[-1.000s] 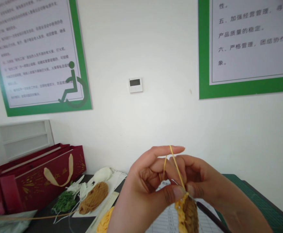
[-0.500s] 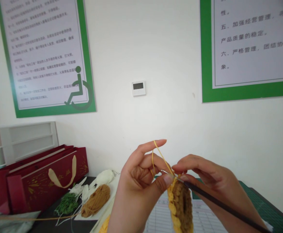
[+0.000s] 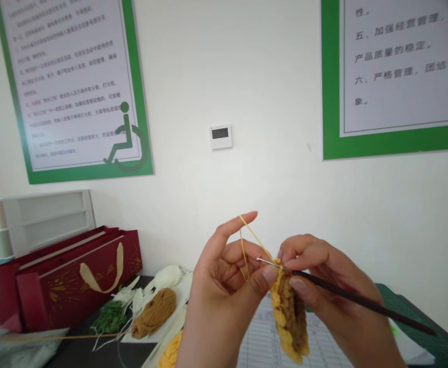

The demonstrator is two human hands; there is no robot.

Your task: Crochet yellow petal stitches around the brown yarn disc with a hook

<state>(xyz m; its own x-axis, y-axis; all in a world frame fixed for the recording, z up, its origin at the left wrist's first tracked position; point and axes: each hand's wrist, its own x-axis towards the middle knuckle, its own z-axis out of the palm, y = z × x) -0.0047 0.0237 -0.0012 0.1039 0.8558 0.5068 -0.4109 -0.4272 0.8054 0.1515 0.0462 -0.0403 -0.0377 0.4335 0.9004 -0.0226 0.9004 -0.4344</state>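
Observation:
My left hand (image 3: 224, 286) pinches the top of a yellow and brown crocheted piece (image 3: 290, 317) between thumb and fingers. Its index finger is raised, with yellow yarn (image 3: 255, 236) looped over it and running down to the piece. In my right hand (image 3: 331, 286) is a crochet hook (image 3: 354, 296) with a dark handle, its metal tip passing through the top edge of the piece and showing on the left side. The right fingertips touch the piece's top edge too. The crocheted piece hangs below both hands, over printed paper sheets (image 3: 258, 340).
To the left stand dark red gift bags (image 3: 78, 276) and a drawer unit (image 3: 51, 217). Brown yarn (image 3: 155, 313), green yarn (image 3: 110, 318), white yarn (image 3: 168, 277) and yellow yarn (image 3: 170, 351) lie on the dark table (image 3: 135, 352). A green mat (image 3: 400, 306) is at the right.
The hook has slid left, so more of its metal tip shows past the piece. Both hands and the piece appear slightly higher, and the right hand's fingers have shifted on the hook.

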